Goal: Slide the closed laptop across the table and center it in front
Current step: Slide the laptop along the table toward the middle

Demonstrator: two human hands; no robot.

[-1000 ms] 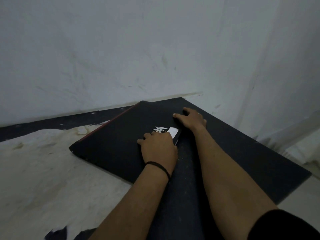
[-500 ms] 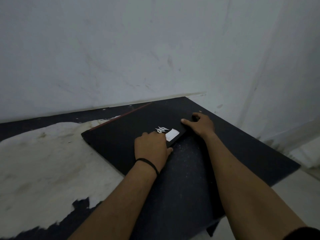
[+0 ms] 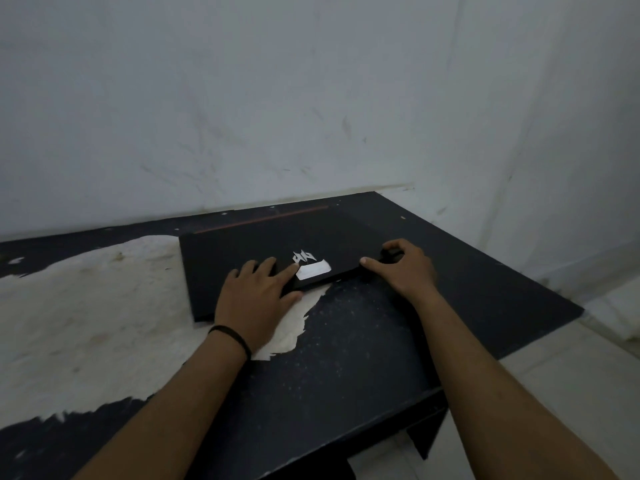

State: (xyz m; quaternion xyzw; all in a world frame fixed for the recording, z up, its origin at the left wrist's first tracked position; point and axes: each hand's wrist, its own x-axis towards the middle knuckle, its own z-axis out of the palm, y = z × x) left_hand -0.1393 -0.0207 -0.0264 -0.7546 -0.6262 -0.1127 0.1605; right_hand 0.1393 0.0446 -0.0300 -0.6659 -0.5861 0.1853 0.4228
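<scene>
A closed black laptop [image 3: 242,251] lies flat on the dark table [image 3: 346,358], close to the back wall. Its lid bears a white logo and a white sticker, and a red strip runs along its far edge. My left hand [image 3: 258,296] lies palm down on the lid's near edge, fingers spread, thumb over the front rim. My right hand [image 3: 403,266] holds the laptop's near right corner, thumb along the front edge and fingers curled over the corner.
The table's surface is peeled to a pale patch [image 3: 86,317] on the left. A white wall [image 3: 277,98] stands right behind the table. The table's right edge [image 3: 540,337] drops to a pale floor.
The laptop has turned and slid so that its long edges run nearly parallel to the back wall. Both hands moved with it; my left hand now sits at the front edge.
</scene>
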